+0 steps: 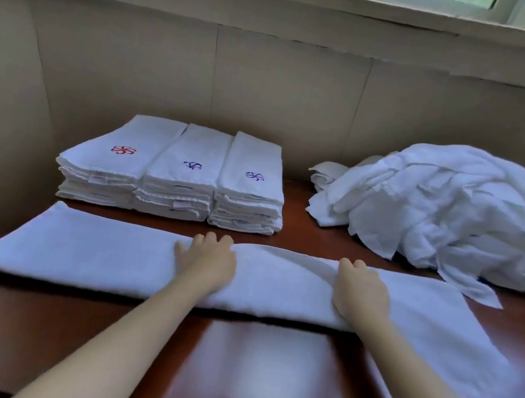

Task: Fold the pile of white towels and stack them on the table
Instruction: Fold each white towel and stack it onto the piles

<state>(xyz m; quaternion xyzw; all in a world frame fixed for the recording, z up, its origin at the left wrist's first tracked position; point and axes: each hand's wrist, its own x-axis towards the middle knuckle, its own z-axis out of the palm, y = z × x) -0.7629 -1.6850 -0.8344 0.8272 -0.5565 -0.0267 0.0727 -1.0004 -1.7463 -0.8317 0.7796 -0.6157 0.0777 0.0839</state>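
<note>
1. Both my hands lie on a long, once-folded towel (88,253) stretched across the near bench (260,372).
2. My left hand (206,259) presses flat, fingers straight. My right hand (360,290) has its fingers bent over the far edge, holding a ridge of cloth.
3. I judge this mid-fold: next I must bring one end over the other, edges square.
4. Behind sit three folded stacks (175,173); far right, the unfolded pile (453,210).
</note>
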